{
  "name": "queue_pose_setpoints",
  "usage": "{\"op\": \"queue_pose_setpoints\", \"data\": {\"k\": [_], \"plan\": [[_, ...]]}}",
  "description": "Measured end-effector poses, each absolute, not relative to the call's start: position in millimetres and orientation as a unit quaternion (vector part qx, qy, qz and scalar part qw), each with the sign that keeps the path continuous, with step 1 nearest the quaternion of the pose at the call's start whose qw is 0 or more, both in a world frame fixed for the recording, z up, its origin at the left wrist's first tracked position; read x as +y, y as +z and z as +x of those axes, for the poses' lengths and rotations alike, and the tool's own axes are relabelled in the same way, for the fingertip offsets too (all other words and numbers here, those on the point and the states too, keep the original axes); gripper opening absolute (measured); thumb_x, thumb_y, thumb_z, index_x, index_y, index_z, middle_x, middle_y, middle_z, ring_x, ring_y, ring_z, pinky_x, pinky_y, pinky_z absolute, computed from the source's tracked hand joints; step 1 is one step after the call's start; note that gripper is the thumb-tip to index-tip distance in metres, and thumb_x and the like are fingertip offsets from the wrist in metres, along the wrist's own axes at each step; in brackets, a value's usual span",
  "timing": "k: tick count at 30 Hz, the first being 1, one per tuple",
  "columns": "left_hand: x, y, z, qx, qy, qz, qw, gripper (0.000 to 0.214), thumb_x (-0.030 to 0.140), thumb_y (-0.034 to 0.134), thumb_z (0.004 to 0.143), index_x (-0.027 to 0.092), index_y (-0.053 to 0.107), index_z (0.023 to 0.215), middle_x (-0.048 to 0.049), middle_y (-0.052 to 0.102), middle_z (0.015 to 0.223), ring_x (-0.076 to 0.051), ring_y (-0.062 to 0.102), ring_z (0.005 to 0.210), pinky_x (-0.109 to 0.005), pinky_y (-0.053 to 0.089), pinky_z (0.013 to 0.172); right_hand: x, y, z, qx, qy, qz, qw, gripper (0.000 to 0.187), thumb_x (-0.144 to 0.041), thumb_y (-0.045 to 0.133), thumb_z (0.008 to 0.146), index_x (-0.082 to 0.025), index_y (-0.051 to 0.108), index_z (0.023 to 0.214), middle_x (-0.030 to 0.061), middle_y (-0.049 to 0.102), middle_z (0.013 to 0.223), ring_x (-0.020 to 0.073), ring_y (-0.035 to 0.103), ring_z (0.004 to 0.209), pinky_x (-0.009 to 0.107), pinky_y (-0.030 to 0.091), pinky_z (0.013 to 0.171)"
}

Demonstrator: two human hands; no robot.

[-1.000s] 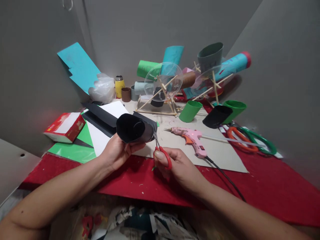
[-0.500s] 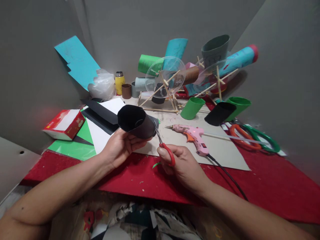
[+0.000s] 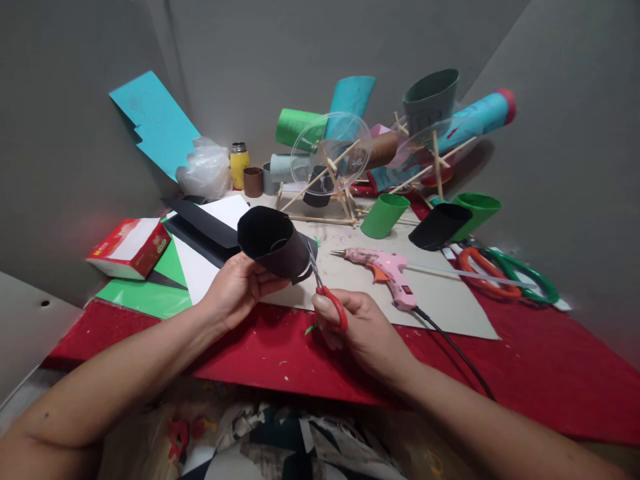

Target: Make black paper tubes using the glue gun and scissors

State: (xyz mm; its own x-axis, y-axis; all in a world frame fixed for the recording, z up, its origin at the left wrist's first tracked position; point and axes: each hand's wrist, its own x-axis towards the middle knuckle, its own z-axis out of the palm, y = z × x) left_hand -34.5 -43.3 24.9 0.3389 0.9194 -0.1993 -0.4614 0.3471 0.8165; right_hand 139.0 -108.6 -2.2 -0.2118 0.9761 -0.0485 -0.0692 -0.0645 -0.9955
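A black paper tube (image 3: 286,257) is gripped from below by my left hand (image 3: 240,287), its open mouth tilted toward me. My right hand (image 3: 353,320) is closed on the red handles of small scissors (image 3: 333,307). The scissor blades lie at the tube's far right edge, where a strip of the black paper is partly cut and hangs down. To the right of the blades, a pink glue gun (image 3: 380,263) with a clear glue stick in it rests on the grey board (image 3: 450,313).
A wooden-stick wheel model (image 3: 333,170) with clear discs and coloured paper tubes stands behind. Green tubes (image 3: 384,217) and a black tube (image 3: 440,227) stand at right, near larger scissors (image 3: 487,273). Black paper (image 3: 200,230) and a red box (image 3: 130,247) lie left.
The tube has turned slightly in my left hand, and a cut strip at its edge now gapes and hangs lower. The scissors have shifted slightly left along the edge.
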Motion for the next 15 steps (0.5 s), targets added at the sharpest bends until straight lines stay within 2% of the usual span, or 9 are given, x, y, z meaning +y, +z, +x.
{"op": "queue_pose_setpoints", "data": {"k": [4,15], "plan": [[-43.4,23.5,-35.1,0.347,0.455,0.348,0.743,0.004,0.018,0.066,0.075,0.016,0.068,0.076,-0.0049,0.076,0.083,-0.017,0.071,0.075,-0.026,0.056,0.067,-108.8,-2.5,141.4,-0.523,0.583,-0.428,0.451,0.051,-0.055,0.059,0.086,-0.018,0.045,0.054,-0.0057,0.041,0.043,0.0078,0.036,0.041,0.024,0.027,0.045],[-42.8,25.5,-34.0,0.368,0.464,0.351,0.725,0.013,0.019,0.071,0.068,0.016,0.070,0.081,-0.0049,0.075,0.081,-0.019,0.070,0.074,-0.031,0.056,0.069,-110.2,1.1,142.1,-0.503,0.588,-0.442,0.453,0.053,-0.057,0.063,0.081,-0.020,0.039,0.053,-0.0068,0.037,0.043,0.0073,0.031,0.040,0.025,0.020,0.044]]}}
